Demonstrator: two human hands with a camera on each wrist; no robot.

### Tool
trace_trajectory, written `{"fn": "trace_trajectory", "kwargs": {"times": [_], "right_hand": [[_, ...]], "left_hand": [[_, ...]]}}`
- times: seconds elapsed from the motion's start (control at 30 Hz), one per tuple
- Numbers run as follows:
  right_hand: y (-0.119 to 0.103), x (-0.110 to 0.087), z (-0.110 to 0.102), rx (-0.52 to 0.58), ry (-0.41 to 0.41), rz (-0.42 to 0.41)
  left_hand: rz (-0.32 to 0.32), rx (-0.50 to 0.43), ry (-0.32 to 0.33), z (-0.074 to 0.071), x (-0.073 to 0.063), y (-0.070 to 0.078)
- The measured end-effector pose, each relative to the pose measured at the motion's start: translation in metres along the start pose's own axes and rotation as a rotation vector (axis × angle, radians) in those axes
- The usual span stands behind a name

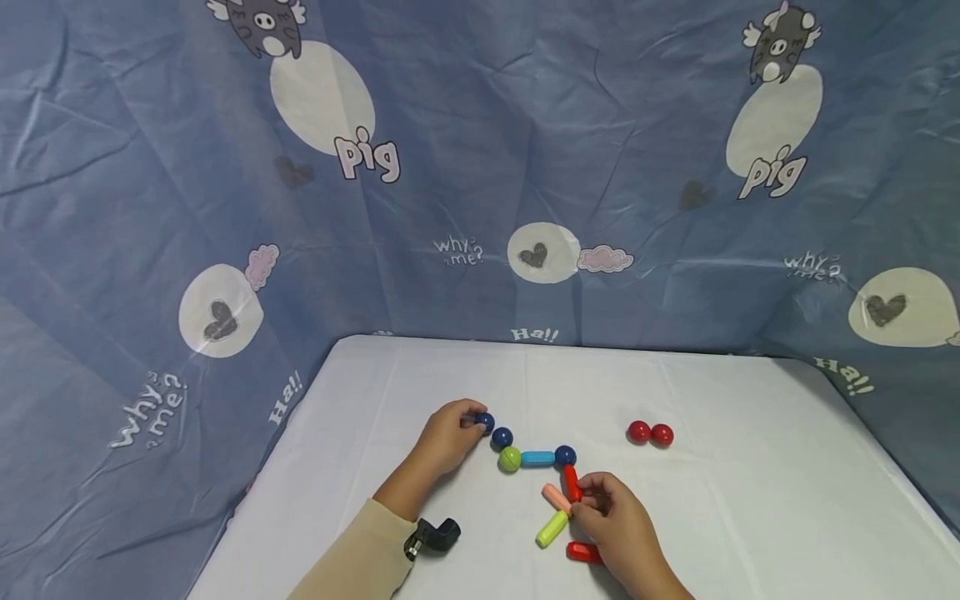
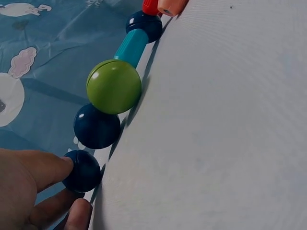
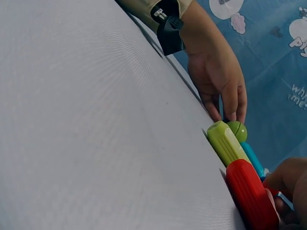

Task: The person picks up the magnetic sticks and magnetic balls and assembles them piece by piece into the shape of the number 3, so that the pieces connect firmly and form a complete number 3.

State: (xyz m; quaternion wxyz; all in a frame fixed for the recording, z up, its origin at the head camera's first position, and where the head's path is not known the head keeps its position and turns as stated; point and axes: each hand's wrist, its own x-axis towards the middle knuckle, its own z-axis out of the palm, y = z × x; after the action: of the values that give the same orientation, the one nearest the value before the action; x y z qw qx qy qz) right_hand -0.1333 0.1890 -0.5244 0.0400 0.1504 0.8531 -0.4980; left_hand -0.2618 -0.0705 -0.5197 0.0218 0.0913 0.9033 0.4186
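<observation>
My left hand (image 1: 448,439) pinches a dark blue ball (image 2: 82,171) between thumb and fingers at the end of a row. Beside that ball is a second dark blue ball (image 2: 97,126), then a green ball (image 1: 510,459). A light blue stick (image 1: 537,459) joins the green ball to a third dark blue ball (image 1: 566,456). From this one a red stick (image 1: 571,481) points toward me, and my right hand (image 1: 622,518) grips its near end. A salmon stick (image 1: 556,497) and a yellow-green stick (image 1: 552,530) lie left of the right hand, meeting end to end.
Another red stick (image 1: 583,552) lies partly hidden under the right hand. Two red balls, a left one (image 1: 639,432) and a right one (image 1: 662,435), touch at the right. A blue printed cloth (image 1: 465,183) hangs behind the white table (image 1: 750,500). The left wrist wears a black mount (image 1: 438,535).
</observation>
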Motion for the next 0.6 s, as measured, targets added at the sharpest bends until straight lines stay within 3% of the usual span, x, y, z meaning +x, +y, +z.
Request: {"fn": "trace_trajectory", "kwargs": {"times": [0.6], "right_hand": [[0.0007, 0.0005, -0.0008, 0.01, -0.009, -0.01]], "left_hand": [[-0.012, 0.012, -0.005, -0.0087, -0.0073, -0.0045]]}}
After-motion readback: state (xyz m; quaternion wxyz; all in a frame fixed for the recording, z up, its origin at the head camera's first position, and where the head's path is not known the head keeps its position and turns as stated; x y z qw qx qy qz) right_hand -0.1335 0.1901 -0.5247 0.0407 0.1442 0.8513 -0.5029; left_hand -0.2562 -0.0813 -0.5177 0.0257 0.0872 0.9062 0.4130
